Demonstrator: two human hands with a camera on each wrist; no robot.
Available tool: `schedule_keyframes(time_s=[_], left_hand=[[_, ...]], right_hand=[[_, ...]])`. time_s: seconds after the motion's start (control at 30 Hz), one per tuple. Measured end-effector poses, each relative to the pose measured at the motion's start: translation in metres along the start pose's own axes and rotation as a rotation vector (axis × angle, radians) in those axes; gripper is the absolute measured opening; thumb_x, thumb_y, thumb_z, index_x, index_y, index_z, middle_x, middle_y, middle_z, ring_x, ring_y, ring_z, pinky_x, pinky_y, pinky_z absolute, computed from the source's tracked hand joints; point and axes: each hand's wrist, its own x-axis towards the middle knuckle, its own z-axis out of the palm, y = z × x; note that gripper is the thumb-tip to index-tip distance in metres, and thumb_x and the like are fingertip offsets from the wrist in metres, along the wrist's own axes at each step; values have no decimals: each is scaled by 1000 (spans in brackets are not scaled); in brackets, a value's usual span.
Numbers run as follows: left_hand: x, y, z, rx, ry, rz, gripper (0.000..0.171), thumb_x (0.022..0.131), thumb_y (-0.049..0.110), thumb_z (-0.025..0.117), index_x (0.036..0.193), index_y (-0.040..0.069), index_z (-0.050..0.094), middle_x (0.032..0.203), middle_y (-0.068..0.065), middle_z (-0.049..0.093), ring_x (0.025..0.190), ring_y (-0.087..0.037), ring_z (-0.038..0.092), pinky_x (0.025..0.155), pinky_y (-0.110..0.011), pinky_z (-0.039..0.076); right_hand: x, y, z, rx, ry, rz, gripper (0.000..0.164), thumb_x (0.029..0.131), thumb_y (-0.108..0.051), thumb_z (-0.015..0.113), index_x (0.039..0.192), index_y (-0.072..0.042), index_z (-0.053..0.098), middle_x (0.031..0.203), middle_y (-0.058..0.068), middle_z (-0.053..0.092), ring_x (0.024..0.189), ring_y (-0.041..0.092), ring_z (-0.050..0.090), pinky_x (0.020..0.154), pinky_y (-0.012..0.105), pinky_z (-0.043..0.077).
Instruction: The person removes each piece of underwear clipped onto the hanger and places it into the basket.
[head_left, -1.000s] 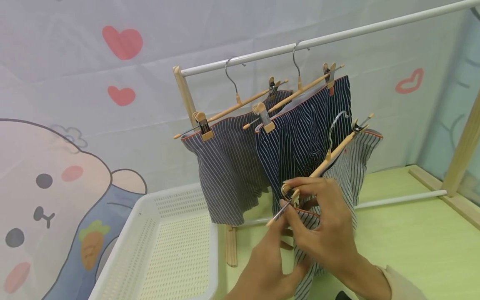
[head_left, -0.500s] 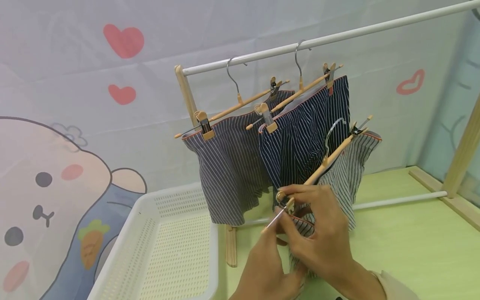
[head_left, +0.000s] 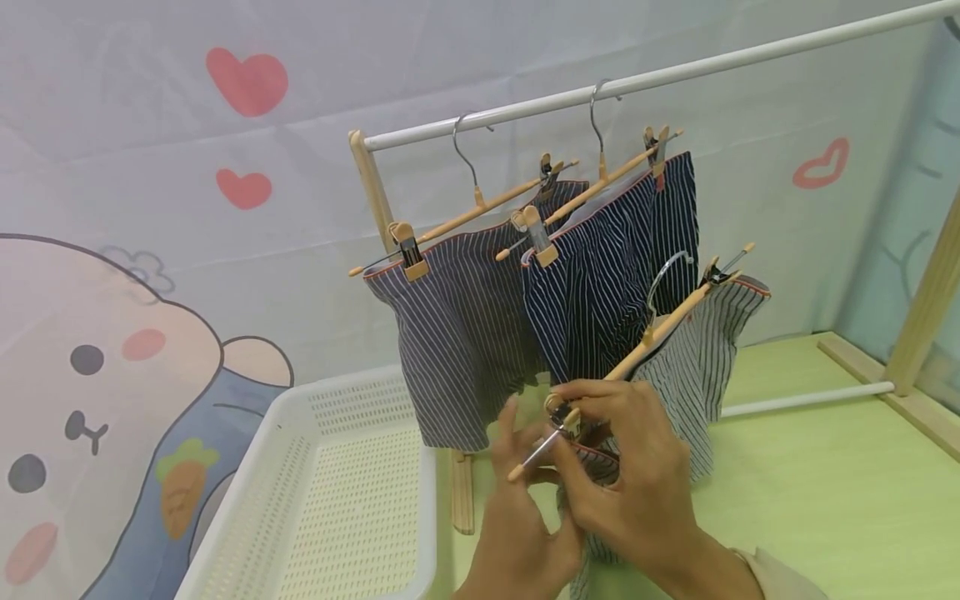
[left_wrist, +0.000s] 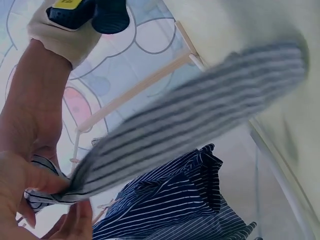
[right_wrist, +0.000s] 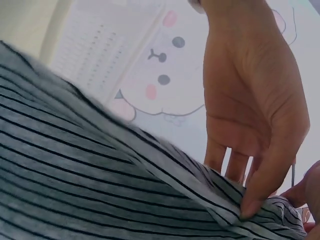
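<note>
Light grey striped shorts (head_left: 686,367) hang from a wooden clip hanger (head_left: 667,325), its far clip (head_left: 716,273) on the waistband's far corner. My right hand (head_left: 637,467) pinches the near clip (head_left: 561,417) of this hanger between thumb and fingers, right at the orange-edged waistband. Just to its left, my left hand (head_left: 517,533) is at the bar's end with its index finger raised. In the right wrist view the left thumb (right_wrist: 262,192) pinches a fold of the striped cloth (right_wrist: 100,165). The left wrist view has the cloth stretching away from the left hand (left_wrist: 20,185).
Dark grey striped shorts (head_left: 450,350) and navy striped shorts (head_left: 600,292) hang on clip hangers from a white rail (head_left: 697,67), behind the hands. A white perforated basket (head_left: 427,500) stands at left on the yellow-green table (head_left: 817,483). A wooden rack post (head_left: 930,300) rises at right.
The held hanger's near end and both hands have shifted slightly left and down. My left hand's index finger has lifted off the bar's end and now points up.
</note>
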Motion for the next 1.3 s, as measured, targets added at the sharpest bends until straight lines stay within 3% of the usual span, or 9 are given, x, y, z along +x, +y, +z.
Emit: schedule_keyframes(time_s=[0.13, 0.2, 0.37, 0.43, 0.57, 0.67, 0.9, 1.03, 1.3], left_hand=[[2, -1, -2, -27, 82, 114, 91, 67, -21, 63, 138, -13, 6, 117, -25, 48, 95, -25, 59, 73, -25, 56], [4, 1, -4, 27, 90, 156, 86, 64, -20, 65, 135, -14, 16, 119, -27, 46, 97, -27, 58, 72, -23, 56], [8, 5, -9, 204, 63, 233, 74, 60, -14, 67, 128, -13, 38, 121, -25, 45, 102, -28, 53, 75, -19, 53], [9, 6, -12, 190, 39, 247, 73, 60, -14, 64, 128, -13, 38, 122, -25, 44, 104, -27, 51, 76, -18, 53], [11, 8, -17, 108, -16, 228, 69, 65, -15, 53, 131, -11, 36, 127, -24, 43, 108, -27, 50, 79, -23, 53], [10, 9, -20, 43, -21, 172, 61, 71, -13, 47, 131, -7, 38, 128, -21, 47, 109, -27, 51, 81, -31, 53], [10, 9, -16, -22, 108, 49, 30, 87, -2, 58, 115, -2, 48, 110, -15, 61, 100, -23, 59, 82, -45, 54], [9, 8, -16, -55, 136, 9, 23, 89, -4, 57, 109, -2, 46, 106, -16, 62, 97, -23, 60, 78, -42, 56], [9, 7, -18, -60, 170, -15, 23, 91, -2, 56, 110, -2, 44, 102, -15, 61, 90, -20, 61, 66, -33, 57]], right_hand=[[0, 0, 1, -8, -2, 1, 21, 68, -4, 67, 86, 6, 60, 93, 12, 66, 71, 19, 50, 51, 22, 47], [-1, 0, 1, -16, -9, -1, 21, 67, -3, 67, 85, 5, 60, 92, 12, 67, 70, 19, 49, 49, 22, 45], [-3, 0, 2, -40, -34, -4, 20, 66, -2, 66, 85, 1, 62, 91, 10, 67, 68, 17, 48, 44, 18, 39], [-4, 0, 2, -43, -37, -4, 20, 66, -3, 66, 85, 1, 62, 91, 9, 67, 68, 17, 48, 44, 17, 38], [-5, 1, 3, -31, -36, -4, 19, 67, -3, 67, 86, 1, 63, 91, 10, 67, 69, 17, 48, 45, 18, 40], [-5, 1, 4, -24, -32, -7, 21, 67, -4, 67, 87, 1, 64, 90, 10, 67, 67, 16, 48, 45, 18, 40], [-13, -3, 8, -23, -56, -33, 16, 74, -10, 68, 86, -1, 66, 88, 10, 69, 71, 19, 55, 46, 23, 48], [-17, -6, 9, -21, -66, -30, 13, 71, -6, 64, 84, -2, 66, 88, 11, 70, 73, 20, 56, 50, 27, 51], [-17, -7, 9, -16, -96, -78, 27, 62, -2, 61, 89, 2, 65, 90, 12, 67, 74, 20, 54, 50, 24, 50]])
